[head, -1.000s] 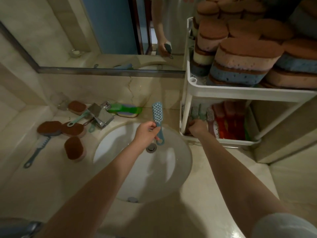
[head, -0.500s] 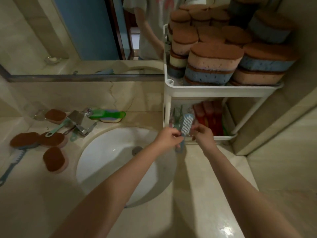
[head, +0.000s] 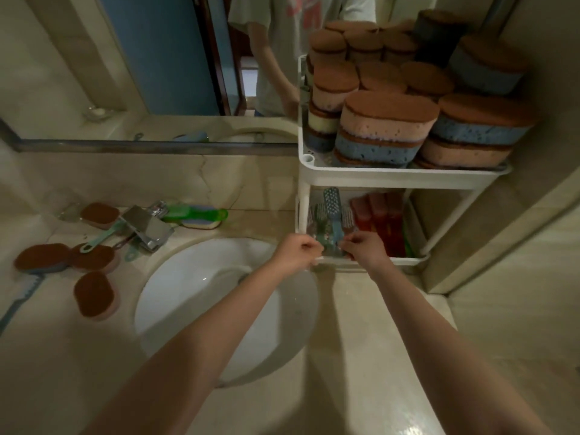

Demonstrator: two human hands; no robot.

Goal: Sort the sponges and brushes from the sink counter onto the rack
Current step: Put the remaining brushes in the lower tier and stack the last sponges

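A blue brush stands tilted in the lower shelf of the white rack, among other small brushes. My right hand pinches its handle end at the shelf's front rim. Just left of it, my left hand is closed into a fist by the rack's corner post, and I see nothing in it. Stacked brown-topped sponges fill the top shelf. Left of the sink, several brown sponges lie on the counter with a teal-handled brush and a green brush.
The white sink basin lies under my left forearm, with the chrome faucet behind it. Red brushes fill the right part of the lower shelf. Another long blue brush lies at the counter's left edge. A mirror runs along the back wall.
The blue brush went from my left hand over the sink into the rack's lower shelf. My right hand took its handle and my left hand let go. The view shifted right.
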